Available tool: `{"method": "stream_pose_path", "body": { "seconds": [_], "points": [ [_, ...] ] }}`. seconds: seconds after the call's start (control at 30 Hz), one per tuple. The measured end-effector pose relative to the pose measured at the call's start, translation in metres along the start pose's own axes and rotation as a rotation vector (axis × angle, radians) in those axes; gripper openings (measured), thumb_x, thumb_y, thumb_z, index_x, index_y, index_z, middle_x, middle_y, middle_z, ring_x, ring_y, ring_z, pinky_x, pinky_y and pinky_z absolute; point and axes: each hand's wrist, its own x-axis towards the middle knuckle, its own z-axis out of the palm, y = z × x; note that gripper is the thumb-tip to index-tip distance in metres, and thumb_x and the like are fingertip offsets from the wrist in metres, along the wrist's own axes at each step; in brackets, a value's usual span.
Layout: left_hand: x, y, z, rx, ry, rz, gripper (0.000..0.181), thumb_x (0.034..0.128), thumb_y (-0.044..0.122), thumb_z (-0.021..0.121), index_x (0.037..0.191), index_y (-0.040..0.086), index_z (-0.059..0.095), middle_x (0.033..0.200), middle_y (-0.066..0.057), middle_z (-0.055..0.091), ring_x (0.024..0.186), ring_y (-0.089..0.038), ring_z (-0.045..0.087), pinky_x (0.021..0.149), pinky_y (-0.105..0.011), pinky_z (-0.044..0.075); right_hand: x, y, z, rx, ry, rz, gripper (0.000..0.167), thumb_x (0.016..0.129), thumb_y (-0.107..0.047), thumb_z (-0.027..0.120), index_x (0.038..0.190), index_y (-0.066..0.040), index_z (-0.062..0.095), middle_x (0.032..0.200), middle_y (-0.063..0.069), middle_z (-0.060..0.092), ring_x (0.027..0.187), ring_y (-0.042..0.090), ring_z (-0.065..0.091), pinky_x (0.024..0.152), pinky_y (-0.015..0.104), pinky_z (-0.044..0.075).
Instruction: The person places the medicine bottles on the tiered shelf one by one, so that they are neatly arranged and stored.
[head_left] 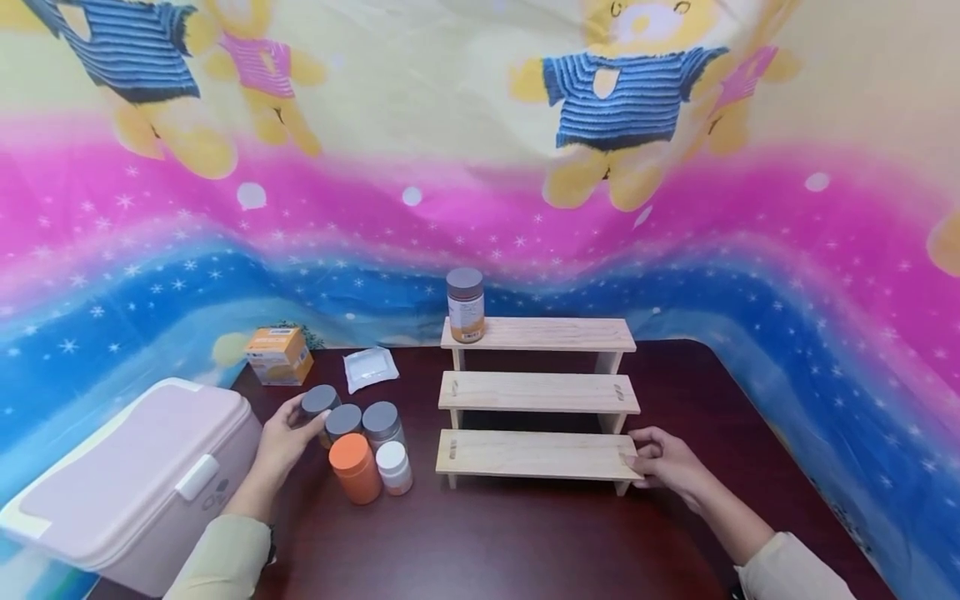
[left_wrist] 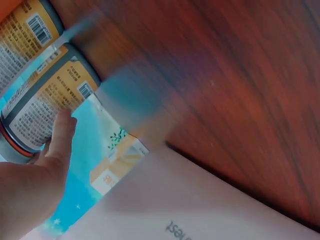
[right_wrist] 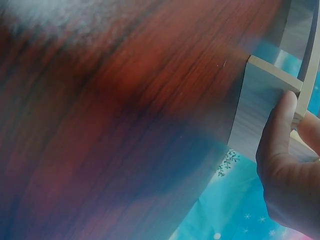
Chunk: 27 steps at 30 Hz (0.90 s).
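Note:
On the left, my left hand (head_left: 279, 443) grips a grey-lidded bottle (head_left: 321, 400), its thumb on the near side and fingers on the far side. The left wrist view shows the thumb against the label of this bottle (left_wrist: 60, 95). Beside it stand two more grey-lidded bottles (head_left: 382, 421), an orange jar (head_left: 356, 471) and a small white bottle (head_left: 394, 468). My right hand (head_left: 670, 467) pinches the right end of the lowest step of a three-step wooden rack (head_left: 536, 454); in the right wrist view the thumb presses the rack's side panel (right_wrist: 260, 100).
Another grey-lidded bottle (head_left: 466, 307) stands at the left end of the top step. Left of the bottles is a lidded pale storage box (head_left: 135, 475). An orange-and-white carton (head_left: 279, 357) and a white packet (head_left: 371, 369) are at the back of the dark table (head_left: 487, 550), before a patterned cloth.

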Motion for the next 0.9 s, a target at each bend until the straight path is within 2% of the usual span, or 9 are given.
{"method": "stream_pose_path", "body": {
  "seconds": [0.1,0.27,0.4,0.6,0.9],
  "points": [
    [0.002,0.002,0.002,-0.008,0.016,-0.003,0.083,0.0882,0.039,0.064,0.15,0.009,0.019,0.149,-0.024,0.028,0.133,-0.041,0.033,0.104,-0.053,0.034,0.0,0.001,0.0,0.005,-0.003,-0.01,0.057,0.085,-0.004,0.067,0.132,0.009,0.037,0.091,0.014,0.061,0.077,0.021,0.064,0.066,0.037,0.057],
    [0.006,0.002,0.004,0.019,0.003,0.0,0.085,0.0887,0.041,0.063,0.152,0.016,0.012,0.152,-0.023,0.018,0.136,-0.043,0.027,0.105,-0.054,0.032,0.001,0.002,-0.001,0.006,0.0,-0.019,0.056,0.084,-0.004,0.067,0.131,0.009,0.038,0.089,0.014,0.062,0.076,0.022,0.064,0.066,0.038,0.057],
    [0.008,-0.001,0.005,0.026,0.012,0.017,0.082,0.0882,0.039,0.064,0.151,0.013,0.019,0.153,-0.021,0.02,0.136,-0.042,0.027,0.106,-0.053,0.031,0.0,0.003,-0.001,0.018,-0.001,-0.027,0.055,0.084,-0.002,0.067,0.13,0.009,0.039,0.088,0.013,0.061,0.076,0.021,0.064,0.065,0.038,0.057],
    [0.008,-0.002,0.004,0.007,0.068,0.045,0.081,0.0856,0.039,0.068,0.149,0.013,0.026,0.151,-0.02,0.026,0.136,-0.039,0.029,0.106,-0.052,0.033,0.0,0.002,0.001,0.021,-0.008,-0.035,0.055,0.083,-0.002,0.067,0.129,0.01,0.039,0.087,0.013,0.061,0.076,0.021,0.064,0.065,0.038,0.057],
    [0.0,0.023,-0.002,0.027,0.121,0.105,0.086,0.0827,0.044,0.069,0.149,0.011,0.026,0.149,-0.02,0.032,0.135,-0.038,0.032,0.104,-0.051,0.035,0.0,0.002,0.001,0.015,0.006,-0.022,0.056,0.083,-0.003,0.067,0.13,0.01,0.039,0.089,0.014,0.061,0.076,0.021,0.064,0.065,0.036,0.057]
  ]
}}
